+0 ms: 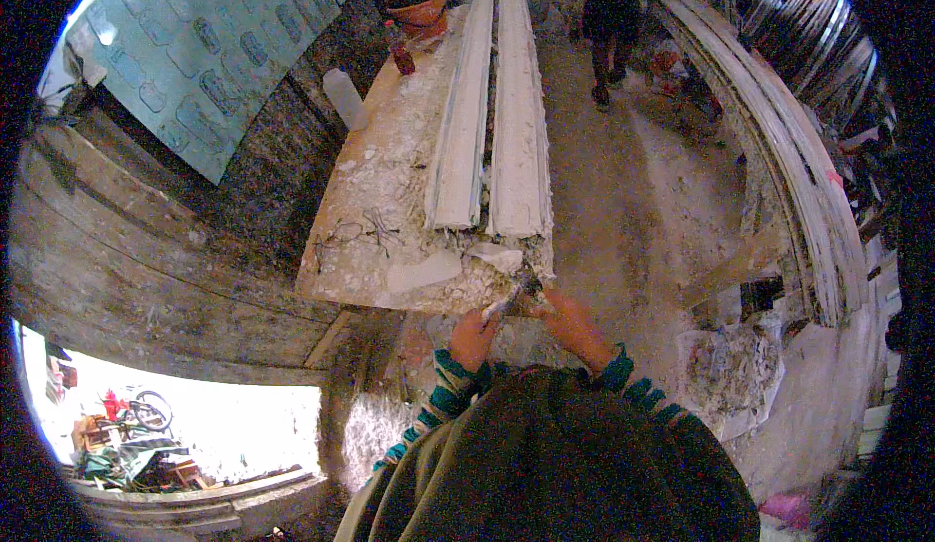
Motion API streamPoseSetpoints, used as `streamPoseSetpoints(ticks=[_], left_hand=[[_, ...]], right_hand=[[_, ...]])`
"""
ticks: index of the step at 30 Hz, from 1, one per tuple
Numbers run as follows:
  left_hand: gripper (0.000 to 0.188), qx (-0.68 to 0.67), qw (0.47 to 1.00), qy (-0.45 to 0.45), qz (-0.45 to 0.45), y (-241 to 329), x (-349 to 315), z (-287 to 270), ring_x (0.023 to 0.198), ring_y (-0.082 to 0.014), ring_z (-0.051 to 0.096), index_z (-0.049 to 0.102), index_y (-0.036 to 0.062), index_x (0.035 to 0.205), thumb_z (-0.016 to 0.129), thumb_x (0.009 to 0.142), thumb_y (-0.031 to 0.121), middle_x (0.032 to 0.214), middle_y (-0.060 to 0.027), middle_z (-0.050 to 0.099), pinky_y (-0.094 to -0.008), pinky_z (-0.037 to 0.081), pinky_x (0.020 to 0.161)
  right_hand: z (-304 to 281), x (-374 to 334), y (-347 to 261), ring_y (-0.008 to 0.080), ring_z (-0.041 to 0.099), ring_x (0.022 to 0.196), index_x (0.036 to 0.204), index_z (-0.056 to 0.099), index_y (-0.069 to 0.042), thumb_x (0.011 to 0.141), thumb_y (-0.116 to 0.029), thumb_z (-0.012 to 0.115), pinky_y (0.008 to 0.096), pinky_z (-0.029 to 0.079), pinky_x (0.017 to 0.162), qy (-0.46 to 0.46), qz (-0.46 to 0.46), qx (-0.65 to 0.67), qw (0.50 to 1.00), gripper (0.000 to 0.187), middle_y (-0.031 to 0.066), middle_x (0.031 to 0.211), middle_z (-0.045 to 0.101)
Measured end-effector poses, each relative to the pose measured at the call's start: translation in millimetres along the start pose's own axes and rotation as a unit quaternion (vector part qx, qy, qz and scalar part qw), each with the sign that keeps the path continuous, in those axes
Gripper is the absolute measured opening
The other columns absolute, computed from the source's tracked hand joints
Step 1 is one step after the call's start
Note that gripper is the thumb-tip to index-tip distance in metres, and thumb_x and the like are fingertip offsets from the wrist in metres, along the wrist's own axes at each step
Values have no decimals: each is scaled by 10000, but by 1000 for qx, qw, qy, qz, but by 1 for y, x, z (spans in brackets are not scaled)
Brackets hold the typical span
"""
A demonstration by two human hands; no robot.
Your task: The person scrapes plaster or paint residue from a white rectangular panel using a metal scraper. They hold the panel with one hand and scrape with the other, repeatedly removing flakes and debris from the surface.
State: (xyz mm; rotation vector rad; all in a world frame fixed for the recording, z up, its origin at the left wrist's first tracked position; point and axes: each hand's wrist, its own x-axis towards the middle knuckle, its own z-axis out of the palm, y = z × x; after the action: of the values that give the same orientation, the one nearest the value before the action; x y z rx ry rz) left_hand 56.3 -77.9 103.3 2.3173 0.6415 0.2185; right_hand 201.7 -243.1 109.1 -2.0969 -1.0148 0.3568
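Observation:
Both my hands meet at the near right corner of a worktable (365, 216). My left hand (486, 316) is smeared with pale matter, and its fingers look closed. Beside it, my right hand (551, 306) is also bent inward, fingers closed. A small dark object (529, 286) shows between them, too blurred to name. Just beyond the fingers lies a whitish lump (498, 256), with a flat pale piece (425, 272) to its left. Two long white plaster mouldings, a left one (458, 152) and a right one (518, 152), run side by side away from me.
A white bottle (345, 100), a red bottle (400, 56) and an orange basin (421, 8) stand along the table's left side. More long mouldings (779, 113) rest on the right. Someone's legs (601, 60) show in the aisle. Crumbs and thin wires (368, 228) litter the tabletop.

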Motion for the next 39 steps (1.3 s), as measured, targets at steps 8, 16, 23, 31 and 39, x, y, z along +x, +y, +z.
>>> streamPoseSetpoints(ticks=[8,16,23,31,39], left_hand=[[304,-34,999,28,30,9,0,-6,810,-362,584,605,37,1017,516,907,306,869,-192,609,-416,466,696],[318,-16,999,37,15,14,-6,-8,785,-356,594,609,39,1054,512,912,307,865,-187,625,-410,472,701],[317,-49,997,36,44,11,-6,-8,830,-358,592,614,28,1052,510,909,291,903,-192,630,-411,469,721],[294,-90,996,14,-7,19,-9,-10,901,-355,590,603,21,1089,538,886,225,965,-202,630,-402,463,793],[326,-116,989,78,41,12,-11,-3,962,-339,594,573,22,1153,557,875,191,1051,-189,621,-394,463,828]], right_hand=[[1,-14,3,287,604,976,1364,395,-79,881,-355,574,373,499,790,-89,97,166,977,585,195,1186,574],[5,-16,-15,143,546,644,1384,380,-121,901,-344,550,320,487,527,-185,209,237,930,559,106,935,617],[8,-16,-9,121,514,557,1398,362,-144,906,-311,547,316,476,509,-156,141,167,963,552,65,758,602],[-2,-18,-20,156,564,650,1392,376,-178,884,-235,579,316,491,554,-173,176,185,951,550,94,898,644],[-24,-26,-57,388,604,899,1386,369,-180,864,-208,577,416,481,810,-35,19,-15,999,563,226,996,621]])
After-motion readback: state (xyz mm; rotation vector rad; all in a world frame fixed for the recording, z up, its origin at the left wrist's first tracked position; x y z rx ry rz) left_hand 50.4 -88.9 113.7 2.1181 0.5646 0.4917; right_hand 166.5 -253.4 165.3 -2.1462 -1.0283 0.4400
